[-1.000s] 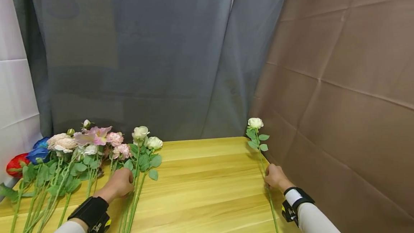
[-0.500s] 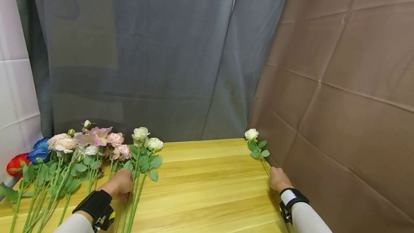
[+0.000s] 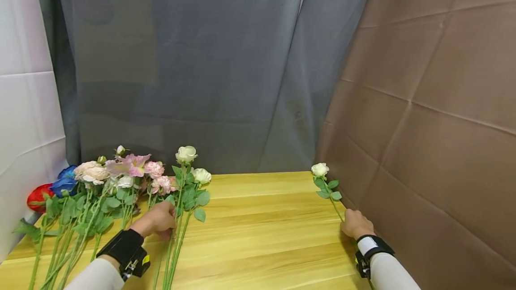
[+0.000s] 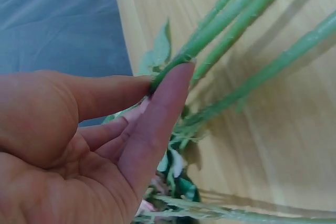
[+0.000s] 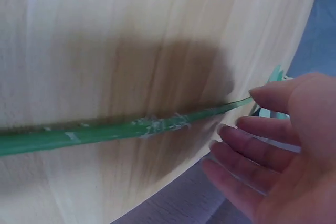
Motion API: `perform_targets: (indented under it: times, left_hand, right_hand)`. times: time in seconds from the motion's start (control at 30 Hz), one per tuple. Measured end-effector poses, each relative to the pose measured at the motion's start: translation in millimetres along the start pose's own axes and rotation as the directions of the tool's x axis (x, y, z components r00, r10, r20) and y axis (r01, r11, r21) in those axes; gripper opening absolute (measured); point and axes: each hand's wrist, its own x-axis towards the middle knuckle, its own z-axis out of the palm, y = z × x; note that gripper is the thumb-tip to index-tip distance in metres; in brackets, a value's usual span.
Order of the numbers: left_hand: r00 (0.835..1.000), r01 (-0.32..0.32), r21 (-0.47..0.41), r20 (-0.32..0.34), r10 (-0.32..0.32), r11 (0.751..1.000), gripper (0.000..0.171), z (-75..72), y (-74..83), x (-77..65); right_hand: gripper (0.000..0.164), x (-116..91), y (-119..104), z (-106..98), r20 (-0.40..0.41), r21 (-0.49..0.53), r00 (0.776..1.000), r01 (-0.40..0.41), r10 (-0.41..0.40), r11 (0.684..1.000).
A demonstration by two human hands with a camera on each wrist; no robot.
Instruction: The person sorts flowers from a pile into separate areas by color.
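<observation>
Left grip [image 3: 158, 219] pinches smooth green stem [image 4: 212, 30] thumb-to-finger; ruffled white roses [image 3: 186, 155] just beyond, by far edge of wood-grained desk [image 3: 262, 236]. Right grip [image 3: 357, 223] loosely spread around white-flecked stem [image 5: 100, 132]; lone white rose [image 3: 320, 170] near desk's far right corner.

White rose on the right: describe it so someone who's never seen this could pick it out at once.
On the wooden table, go to the far right corner, beside the brown cloth. The white rose there has green leaves and a stem running to the right hand. Unlike the white blooms crowded at left, it is alone.
</observation>
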Motion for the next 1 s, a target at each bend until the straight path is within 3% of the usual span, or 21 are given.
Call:
perform_targets:
  times: [0.13,0.23,0.37,0.47,0.6,0.7,0.83,1.0]
  left_hand:
    - [1.0,-0.022,-0.038,-0.001,0.022,0.999,0.025,-3.3,10.6,1.6]
    - [0.999,-0.041,-0.051,0.009,0.042,0.998,0.021,-4.0,16.8,2.5]
    - [0.998,-0.053,-0.074,0.011,0.054,0.996,0.016,-0.4,23.3,3.6]
    - [0.998,-0.062,-0.079,-0.002,0.062,0.995,0.018,5.3,26.4,4.3]
    - [0.994,-0.102,-0.033,-0.033,0.101,0.994,0.023,15.4,30.5,7.1]
    - [0.991,-0.12,-0.017,-0.053,0.119,0.993,0.02,25.1,36.2,11.4]
    - [0.987,-0.14,-0.017,-0.077,0.138,0.99,0.017,38.7,47.6,17.6]
    - [0.982,-0.169,-0.02,-0.091,0.167,0.985,0.019,55.4,62.6,22.3]
  right_hand:
    - [0.017,2.1,-2.8,-1.0,-0.054,-0.024,0.998,0.035,-0.037,0.999]
    - [0.013,1.2,-18.6,0.1,-0.119,-0.044,0.988,0.095,-0.1,0.995]
    - [0.01,-2.3,-57.3,0.5,-0.204,-0.047,0.955,0.209,-0.214,0.977]
    - [0.017,-7.1,-93.4,-2.5,-0.234,-0.031,0.928,0.29,-0.289,0.957]
    - [0.024,-16.5,-139.0,-6.3,-0.233,0.121,0.918,0.355,-0.322,0.927]
    - [0.026,-23.5,-170.3,-7.5,-0.233,0.309,0.906,0.414,-0.354,0.856]
    - [0.032,-35.5,-208.9,-9.5,-0.171,0.509,0.877,0.469,-0.449,0.722]
    - [0.043,-49.1,-246.0,-4.7,0.005,0.715,0.825,0.392,-0.565,0.579]
